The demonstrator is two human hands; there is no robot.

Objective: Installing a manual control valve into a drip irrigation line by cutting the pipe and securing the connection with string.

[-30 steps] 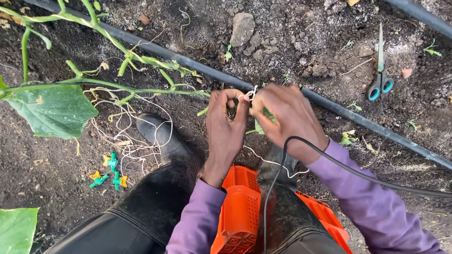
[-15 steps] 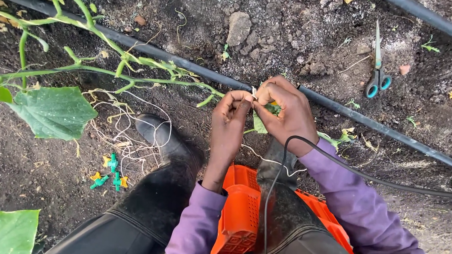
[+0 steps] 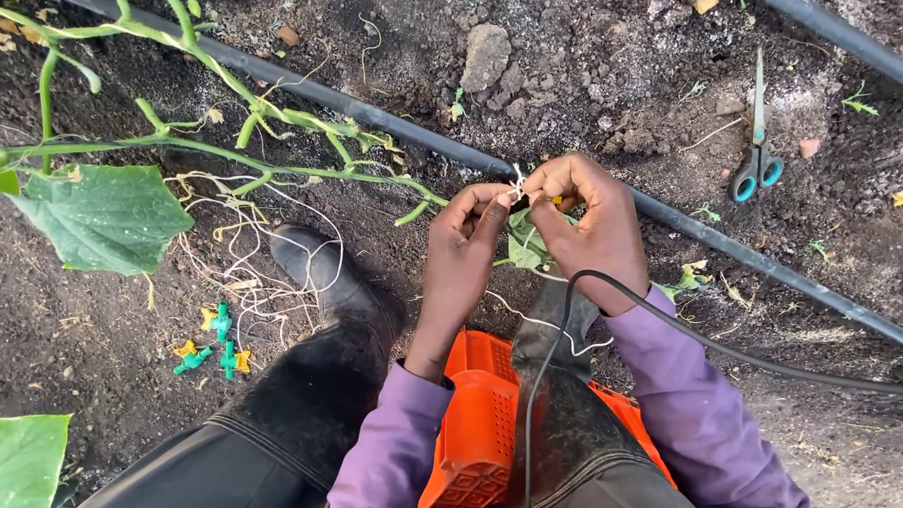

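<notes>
Both hands, left hand [image 3: 462, 259] and right hand [image 3: 586, 229], pinch white string [image 3: 517, 178] beside a vine stem [image 3: 299, 174]; overtightening could snap the stem.

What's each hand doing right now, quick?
Left hand: grip closed, pinching the white string.
Right hand: grip closed, pinching the same string at the vine.

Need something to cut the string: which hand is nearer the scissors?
Right. The right hand pinches the white string, with the scissors lying on soil off to its right; the left hand sits farther away.
</notes>
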